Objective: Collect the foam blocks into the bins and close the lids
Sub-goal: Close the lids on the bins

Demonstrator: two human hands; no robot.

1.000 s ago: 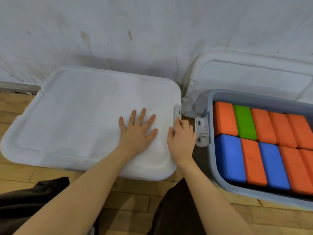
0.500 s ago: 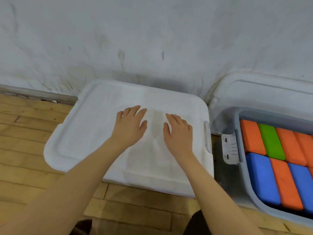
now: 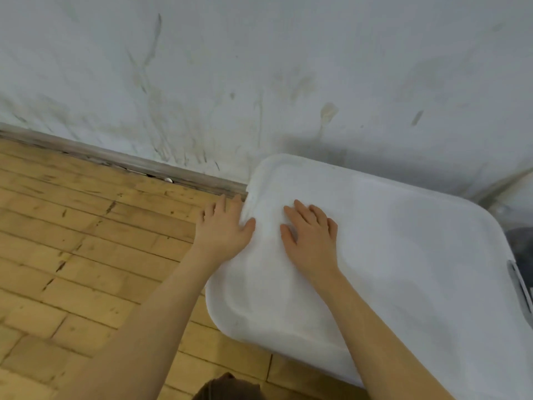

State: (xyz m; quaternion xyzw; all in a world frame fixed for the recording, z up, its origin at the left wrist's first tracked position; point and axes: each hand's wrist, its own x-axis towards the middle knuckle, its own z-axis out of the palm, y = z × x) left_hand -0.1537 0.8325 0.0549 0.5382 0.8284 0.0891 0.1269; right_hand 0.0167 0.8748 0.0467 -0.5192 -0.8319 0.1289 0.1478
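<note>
A white lid (image 3: 389, 255) lies flat on a bin at the right, covering it fully; no foam blocks show. My left hand (image 3: 223, 229) rests over the lid's left edge, fingers spread and reaching down past the rim, thumb on top. My right hand (image 3: 311, 235) lies flat on the lid near that same edge, fingers apart, holding nothing. A grey latch (image 3: 519, 281) shows on the lid's right side.
A scuffed white wall (image 3: 259, 67) rises behind the bin, with a grey baseboard (image 3: 115, 157) along its foot. Wooden floor (image 3: 86, 241) stretches to the left. A dark gap beside the second bin (image 3: 519, 241) shows at the far right edge.
Both hands slid left across the lid, from its right latch side to its left edge. The view swung left, so the open bin of blocks has left the frame.
</note>
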